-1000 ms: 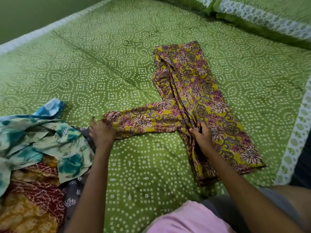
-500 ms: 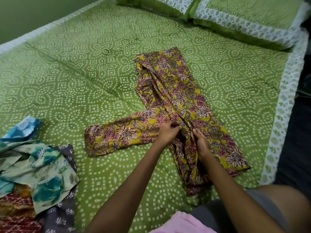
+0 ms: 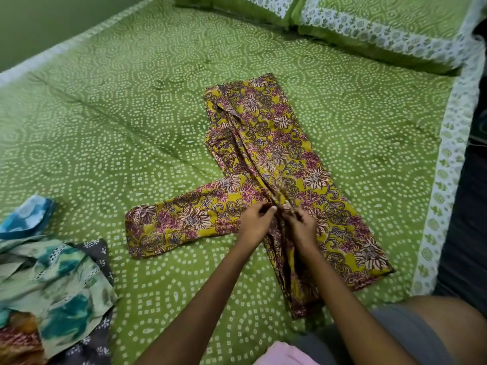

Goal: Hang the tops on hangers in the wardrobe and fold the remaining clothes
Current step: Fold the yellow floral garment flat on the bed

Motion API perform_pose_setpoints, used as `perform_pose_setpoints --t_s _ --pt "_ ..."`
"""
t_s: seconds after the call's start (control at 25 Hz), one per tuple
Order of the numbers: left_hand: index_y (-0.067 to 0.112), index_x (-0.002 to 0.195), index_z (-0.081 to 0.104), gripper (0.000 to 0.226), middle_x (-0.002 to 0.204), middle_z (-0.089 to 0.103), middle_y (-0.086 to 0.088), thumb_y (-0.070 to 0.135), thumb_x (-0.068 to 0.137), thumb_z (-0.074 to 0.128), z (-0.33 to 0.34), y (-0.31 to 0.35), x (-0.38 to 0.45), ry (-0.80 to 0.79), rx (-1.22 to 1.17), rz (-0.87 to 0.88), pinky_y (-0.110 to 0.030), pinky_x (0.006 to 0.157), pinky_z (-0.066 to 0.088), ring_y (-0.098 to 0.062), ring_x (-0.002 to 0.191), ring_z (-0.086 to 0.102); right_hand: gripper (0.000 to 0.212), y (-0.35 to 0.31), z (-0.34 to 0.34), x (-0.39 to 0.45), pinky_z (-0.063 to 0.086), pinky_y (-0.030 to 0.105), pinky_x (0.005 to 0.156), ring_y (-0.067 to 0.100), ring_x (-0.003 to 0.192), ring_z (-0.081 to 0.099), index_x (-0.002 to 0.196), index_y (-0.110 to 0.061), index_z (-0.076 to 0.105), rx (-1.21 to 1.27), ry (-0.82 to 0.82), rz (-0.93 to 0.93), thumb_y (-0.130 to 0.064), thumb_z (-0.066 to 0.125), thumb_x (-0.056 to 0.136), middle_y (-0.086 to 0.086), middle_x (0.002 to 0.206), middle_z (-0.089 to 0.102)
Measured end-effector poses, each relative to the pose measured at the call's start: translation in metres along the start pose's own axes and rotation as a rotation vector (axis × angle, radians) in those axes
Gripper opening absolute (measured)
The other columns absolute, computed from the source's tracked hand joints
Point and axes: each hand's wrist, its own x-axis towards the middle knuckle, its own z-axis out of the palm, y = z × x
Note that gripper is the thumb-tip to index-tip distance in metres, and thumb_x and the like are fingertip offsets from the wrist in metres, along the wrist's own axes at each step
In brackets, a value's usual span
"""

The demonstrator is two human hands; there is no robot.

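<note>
Pinching the floral cotton garment [image 3: 266, 154] at its centre fold, left hand [image 3: 255, 224] and right hand [image 3: 303, 227] sit closer together than before; sleeve lies flat on the dotted green bedspread [image 3: 131, 127].

top [image 3: 266, 164]: yellow with pink and white flowers, lying flat on the bed, folded long and thin
sleeve [image 3: 181, 222]: sticks out flat to the left, from the middle of the top
pile [image 3: 52, 280]: loose clothes at the left edge, a white and teal one on top, red, orange and dark grey ones under it
</note>
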Motion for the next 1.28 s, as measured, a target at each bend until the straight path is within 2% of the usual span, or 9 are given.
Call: perform_pose_setpoints --t_s 0.12,0.24,0.4,0.48,0.68,0.8,0.92,1.08,1.28 --pt "0.011 0.143 0.03 0.07 0.149 0.026 -0.01 0.051 0.089 0.051 -0.049 -0.041 -0.011 0.405 0.477 -0.018 -0.039 0.113 0.013 -0.03 0.138 0.022 0.006 -0.009 -0.014 0.009 0.037 0.023 0.067 0.016 0.084 0.05 0.096 -0.016 0.059 0.103 0.199 0.133 -0.02 0.055 0.093 -0.003 0.091 0.057" --pt "0.002 0.148 -0.001 0.102 0.154 -0.006 -0.025 0.065 0.084 0.047 -0.136 -0.081 -0.007 0.569 0.626 -0.363 -0.058 0.11 -0.003 -0.041 0.142 -0.004 0.023 -0.007 -0.015 0.008 0.036 0.02 0.059 0.017 0.09 0.052 0.115 -0.012 0.054 -0.031 0.158 0.083 -0.015 0.055 0.093 0.004 0.113 0.059" --pt "-0.001 0.134 0.041 0.07 0.137 0.042 -0.03 0.053 0.089 0.052 -0.187 -0.091 -0.005 0.494 0.674 -0.489 -0.053 0.104 0.033 -0.043 0.124 0.041 0.049 -0.002 0.003 -0.006 0.044 0.01 0.061 0.008 0.085 0.051 0.131 -0.015 0.039 -0.306 0.158 -0.144 -0.007 0.06 0.087 0.01 0.131 0.047" --pt "-0.003 0.115 0.058 0.039 0.111 0.061 -0.028 0.03 0.096 0.049 -0.168 -0.069 -0.005 0.421 0.551 -0.282 -0.033 0.077 0.044 -0.032 0.092 0.057 0.066 0.004 0.01 -0.013 0.045 0.03 0.098 0.022 0.119 0.043 0.135 -0.013 0.034 -0.582 0.17 -0.412 -0.024 0.069 0.079 0.012 0.139 0.038" --pt "0.012 0.102 0.058 0.017 0.101 0.066 -0.012 0.027 0.096 0.05 -0.07 0.007 -0.014 -0.068 -0.279 -0.15 -0.026 0.064 0.052 -0.023 0.082 0.063 0.098 0.013 0.018 -0.025 -0.019 0.038 0.114 0.005 0.14 -0.007 0.144 -0.025 0.014 -1.044 -0.339 -0.776 -0.07 0.057 0.068 -0.018 0.148 0.009" --pt "0.02 0.096 0.059 0.007 0.098 0.066 0.001 0.02 0.093 0.054 -0.029 0.043 -0.029 -0.44 -0.314 0.071 -0.025 0.081 0.052 -0.014 0.092 0.063 0.029 0.013 0.0 -0.022 0.033 0.042 0.108 0.021 0.124 0.04 0.122 -0.021 0.047 -0.69 -0.337 -0.422 -0.026 0.053 0.094 -0.003 0.123 0.049" --pt "0.015 0.1 0.062 0.01 0.1 0.064 -0.002 0.018 0.093 0.054 -0.028 0.05 -0.016 -0.186 -0.244 0.2 -0.025 0.08 0.049 -0.016 0.092 0.061 0.033 -0.006 -0.048 0.01 0.046 0.035 0.087 0.032 0.103 0.054 0.126 -0.004 0.05 0.118 0.136 0.289 -0.02 0.035 0.102 0.015 0.108 0.062" --pt "0.006 0.103 0.058 0.014 0.085 0.058 -0.002 0.015 0.094 0.053 -0.037 0.007 0.014 0.003 0.088 0.027 -0.023 0.061 0.046 -0.016 0.074 0.054 0.029 -0.002 -0.105 0.039 0.05 0.013 0.056 0.009 0.075 0.055 0.116 -0.015 0.052 0.607 0.279 0.2 -0.02 0.027 0.103 0.005 0.087 0.067" --pt "0.001 0.1 0.06 0.032 0.09 0.06 -0.008 0.028 0.084 0.066 -0.019 -0.012 0.03 0.144 0.259 -0.1 -0.028 0.068 0.045 -0.022 0.08 0.057 0.046 0.001 -0.093 0.026 0.051 0.02 0.068 0.008 0.087 0.062 0.144 -0.012 0.033 0.544 0.297 0.199 -0.028 0.036 0.101 0.01 0.14 0.041"
